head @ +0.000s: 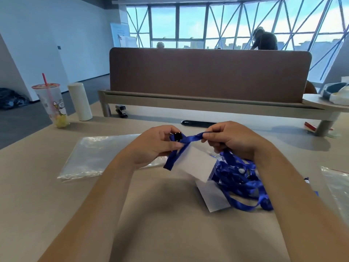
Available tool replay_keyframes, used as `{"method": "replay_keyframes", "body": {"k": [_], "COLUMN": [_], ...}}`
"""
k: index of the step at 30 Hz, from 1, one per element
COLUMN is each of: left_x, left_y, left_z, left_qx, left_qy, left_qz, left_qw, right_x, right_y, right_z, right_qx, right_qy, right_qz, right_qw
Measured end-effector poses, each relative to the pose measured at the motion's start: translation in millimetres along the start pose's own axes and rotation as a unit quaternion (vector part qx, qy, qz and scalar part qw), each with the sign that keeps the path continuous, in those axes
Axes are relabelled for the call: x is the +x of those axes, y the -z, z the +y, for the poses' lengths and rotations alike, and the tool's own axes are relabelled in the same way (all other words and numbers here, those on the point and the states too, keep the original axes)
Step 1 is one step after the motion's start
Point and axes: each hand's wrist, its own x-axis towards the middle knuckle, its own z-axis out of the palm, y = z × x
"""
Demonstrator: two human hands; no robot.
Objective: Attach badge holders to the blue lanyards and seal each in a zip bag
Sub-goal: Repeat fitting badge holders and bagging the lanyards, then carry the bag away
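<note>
Nearest me, the tabletop (170,224) runs between both forearms. Beyond it, a brown divider screen (207,76) walls off the far side. A clear zip bag (94,156) lies flat on the left, its right end hidden behind my left hand (156,146). At far left stand a white roll (80,101) and a drink cup (53,106). On the right, a tangled lanyard pile (239,178) partly covers a clear badge holder (213,197), and my right wrist hides the pile's far side. Above the tabletop, the left hand pinches the black clip (177,137) of one blue strap (190,139), and my right hand (232,140) pinches that strap further along.
</note>
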Motion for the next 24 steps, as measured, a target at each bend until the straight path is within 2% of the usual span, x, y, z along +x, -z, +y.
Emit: {"method": "replay_keyframes", "body": {"k": [2,5,7,9,12,15,17,21,24], "left_x": [-1,3,7,12,18,18,17,17,12], "left_y": [2,6,8,9,4,-2,-4,1,4], "left_z": [0,-2,-4,-10,-19,-21,-22,-16,-6], "left_qx": [-0.139,-0.323,-0.399,-0.41,-0.348,-0.137,-0.014,0.162,0.151], "left_qy": [-0.007,-0.047,-0.048,-0.047,-0.034,-0.029,-0.054,-0.085,-0.065], "left_qz": [0.017,0.08,0.152,0.22,0.302,0.388,0.401,0.313,0.196], "left_qw": [0.99,0.942,0.903,0.884,0.887,0.911,0.914,0.932,0.967], "right_x": [2,3,4,4,7,8,7,-2,-9], "right_y": [-6,-19,-30,-41,-59,-69,-68,-52,-44], "right_z": [2,4,4,1,-2,-9,-15,-32,-42], "right_qx": [0.012,0.048,0.066,0.056,0.008,-0.099,-0.188,-0.293,-0.341], "right_qy": [-0.005,-0.011,-0.01,-0.015,-0.023,-0.017,0.003,0.054,0.083], "right_qz": [0.017,0.01,-0.004,-0.018,-0.035,-0.037,-0.031,0.026,0.033], "right_qw": [1.0,0.999,0.998,0.998,0.999,0.994,0.982,0.954,0.936]}}
